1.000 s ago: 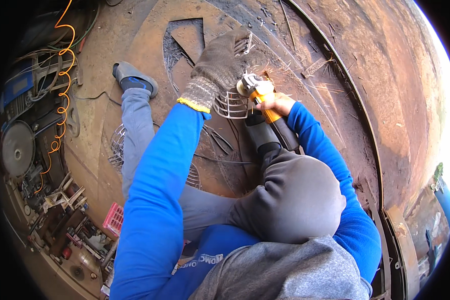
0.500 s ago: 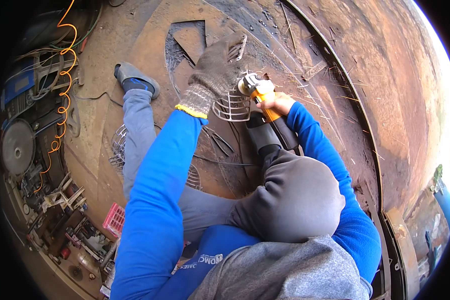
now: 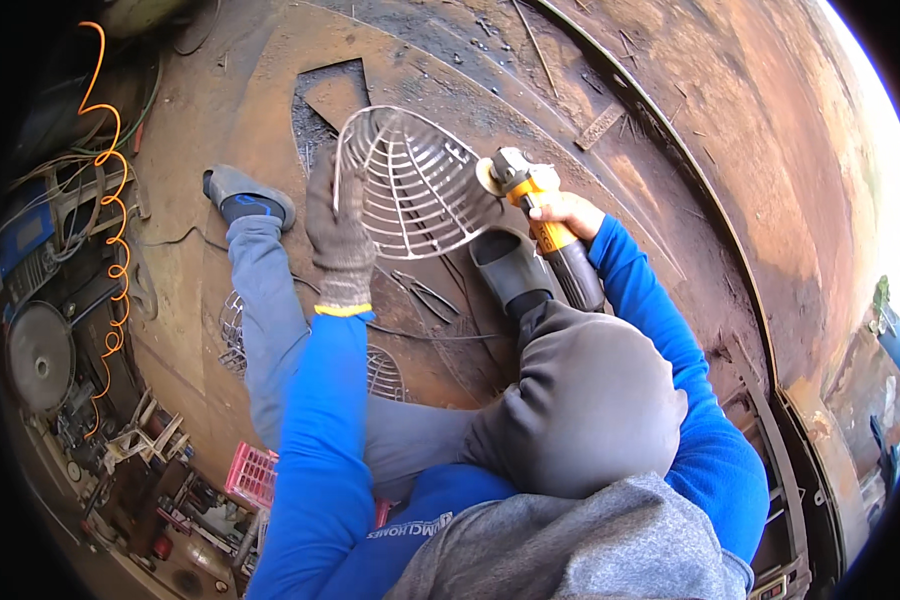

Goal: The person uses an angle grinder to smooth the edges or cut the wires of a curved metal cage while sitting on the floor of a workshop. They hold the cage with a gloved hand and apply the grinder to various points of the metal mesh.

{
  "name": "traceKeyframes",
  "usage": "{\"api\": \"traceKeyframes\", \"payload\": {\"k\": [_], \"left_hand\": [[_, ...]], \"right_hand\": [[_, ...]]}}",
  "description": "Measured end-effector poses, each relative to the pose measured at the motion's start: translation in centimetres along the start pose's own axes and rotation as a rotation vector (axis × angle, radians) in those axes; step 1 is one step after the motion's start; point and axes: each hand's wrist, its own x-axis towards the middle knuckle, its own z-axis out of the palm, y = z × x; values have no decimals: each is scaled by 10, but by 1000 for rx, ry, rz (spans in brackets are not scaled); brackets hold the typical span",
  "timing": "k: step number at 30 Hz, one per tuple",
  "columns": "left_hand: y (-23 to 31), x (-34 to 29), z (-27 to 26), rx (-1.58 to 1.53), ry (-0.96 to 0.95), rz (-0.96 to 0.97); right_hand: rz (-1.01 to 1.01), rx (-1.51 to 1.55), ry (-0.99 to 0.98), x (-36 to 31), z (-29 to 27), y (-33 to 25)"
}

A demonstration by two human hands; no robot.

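- The left hand (image 3: 340,225), in a grey-brown knitted glove, is gripping the left rim of a curved wire frame (image 3: 410,190); the fingers look clamped on it, though motion blur is hiding their exact placement.
- The frame is hanging above the floor at upper centre, its ribs fanning out like a shallow, pointed basket.
- The right hand (image 3: 567,214), bare, is clamping its fingers around the yellow body of an angle grinder (image 3: 558,238), right of centre.
- The grinder's pale disc (image 3: 487,177) is facing the frame's right end, very near it; whether they are touching, one cannot tell.
- The frame is looking like metal: probably light and stiff, hard to bend by hand, perhaps springy at single ribs, with edges likely rough or hot.
- Its outer rim at the left is seeming the best hold, being well apart from the disc; the thin inner ribs are offering less to grasp.
- The grinder is likely weighing more and vibrating when running; its thick body is suiting a full grip, fingers clear of the disc.
- Long-handled pliers (image 3: 425,295) and another wire frame (image 3: 384,374) are lying on the floor below centre.
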Motion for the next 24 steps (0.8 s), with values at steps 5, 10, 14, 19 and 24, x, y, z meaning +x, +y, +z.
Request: {"api": "traceKeyframes", "payload": {"k": [5,10,14,19,24], "left_hand": [[-50,-62,10,137,249,192],[-70,-88,-25,526,138,102],[-61,-92,-22,533,122,10],[-70,-95,-28,557,129,56],[-80,-92,-28,454,103,39]], "right_hand": [[42,231,-109,2,6,-12],[74,201,-120,13,17,-10],[-3,9,-104,26,27,-10],[-40,-84,-81,38,34,-20],[-106,-191,-18,52,37,-23]]}}
